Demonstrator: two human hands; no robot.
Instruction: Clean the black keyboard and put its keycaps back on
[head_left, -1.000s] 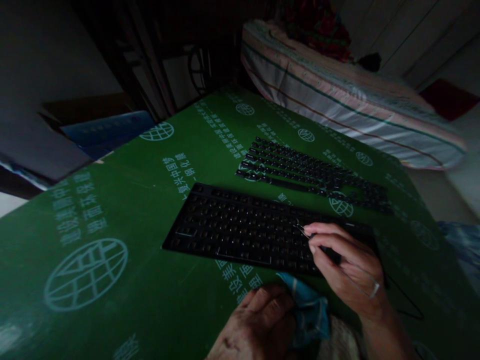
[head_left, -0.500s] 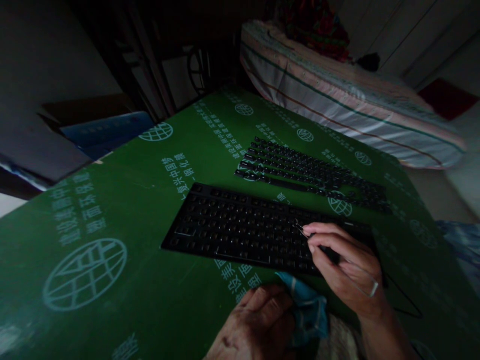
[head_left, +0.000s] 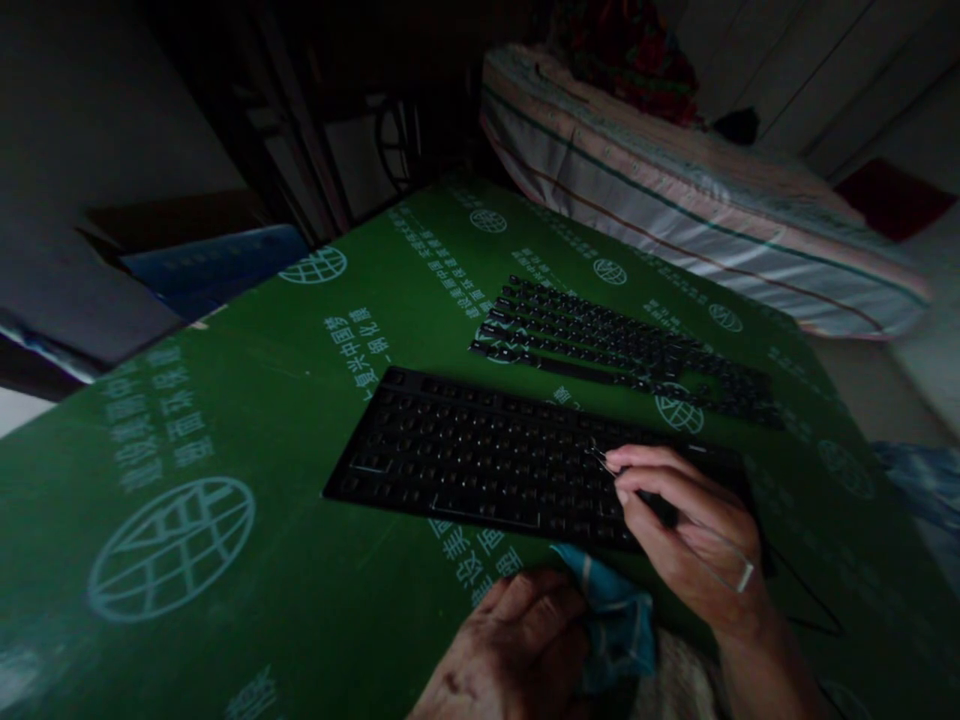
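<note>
A black keyboard with its keycaps off lies on the green table, its bare switches showing. Over its right part, my right hand pinches thin metal tweezers, tips down among the switches; their bent end shows by my wrist. My left hand is curled closed near the front edge, against a blue checked cloth that comes out from under its fingers. What lies inside the left palm is hidden. Behind the keyboard, loose black keycaps are laid out in rows.
The green tabletop carries printed globes and white lettering. A cable runs off at the keyboard's right. Beyond the table stands a bed with a striped sheet. A blue box-like thing is at the left edge. The room is dim.
</note>
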